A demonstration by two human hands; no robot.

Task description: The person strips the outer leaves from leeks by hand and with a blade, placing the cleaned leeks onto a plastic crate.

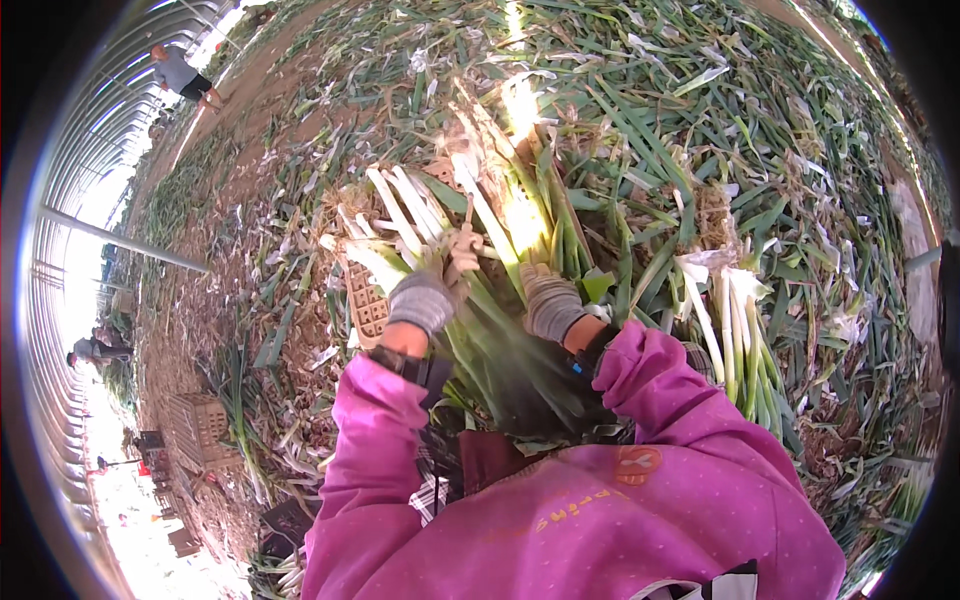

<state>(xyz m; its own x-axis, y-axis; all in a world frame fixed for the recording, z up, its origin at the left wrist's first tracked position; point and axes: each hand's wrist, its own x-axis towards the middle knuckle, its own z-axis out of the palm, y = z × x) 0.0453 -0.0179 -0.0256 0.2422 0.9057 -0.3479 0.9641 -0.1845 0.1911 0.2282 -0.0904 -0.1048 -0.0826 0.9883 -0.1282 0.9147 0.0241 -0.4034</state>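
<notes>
My right hand (552, 302), in a grey knitted glove, is wrapped round the stalks of a long green onion (488, 212) with a white shank and green leaves. Dry, yellowed outer leaves (500, 150) stand up beside that stalk. My left hand (428, 292), gloved too and slightly blurred, has its fingers curled close to the same stalk. A thin brownish piece sticks up from its fingertips, too small to name. More white-shanked green onions (400, 205) lie beyond the left hand, and their green leaves (490, 350) run back under both wrists.
A tan plastic crate (365, 305) shows beneath the onions at left. Another bunch of green onions (735, 310) lies to my right. Leaf trimmings (700, 120) cover the ground. A crate (200, 425) stands farther left, and a person (182, 75) is far off.
</notes>
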